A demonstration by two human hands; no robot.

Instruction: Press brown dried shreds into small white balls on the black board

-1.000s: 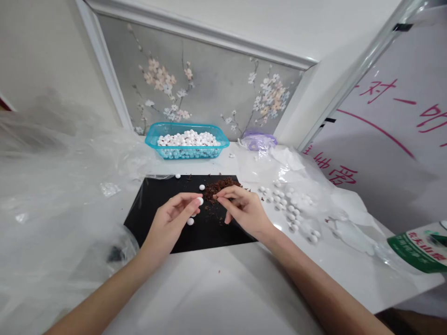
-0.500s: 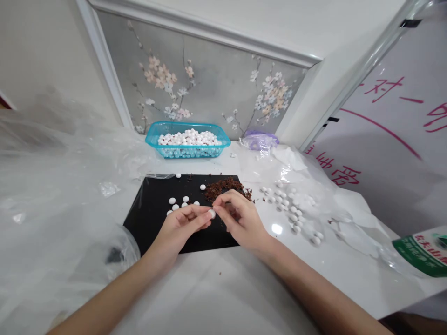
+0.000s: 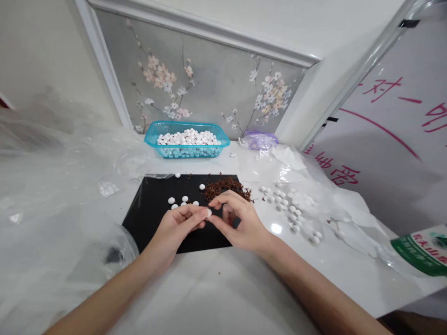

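Note:
Over the black mat (image 3: 206, 237), my left hand (image 3: 181, 225) pinches a small white ball (image 3: 208, 212) between thumb and fingertips. The thumb of my right hand (image 3: 239, 221) meets that ball from the right, while its index finger is lifted slightly and apart from the thumb. Whether a small brown piece lies at the right fingertips is too small to tell. Behind my right hand is a heap of brown pieces (image 3: 223, 187). Several white balls (image 3: 185, 199) lie on the mat beyond my left hand, partly covered by it.
At the back stands a blue basket (image 3: 190, 152) full of white balls. Clear plastic (image 3: 63, 200) covers the left side. On the right are loose white balls (image 3: 282, 202), a purple bag (image 3: 260, 140) and a bottle with a green label (image 3: 419, 253). A whiteboard (image 3: 384, 153) stands behind them.
The ball has shifted slightly left in my left fingers and sits lower between them. My right thumb has moved left against it, and the right index finger has opened away from the thumb.

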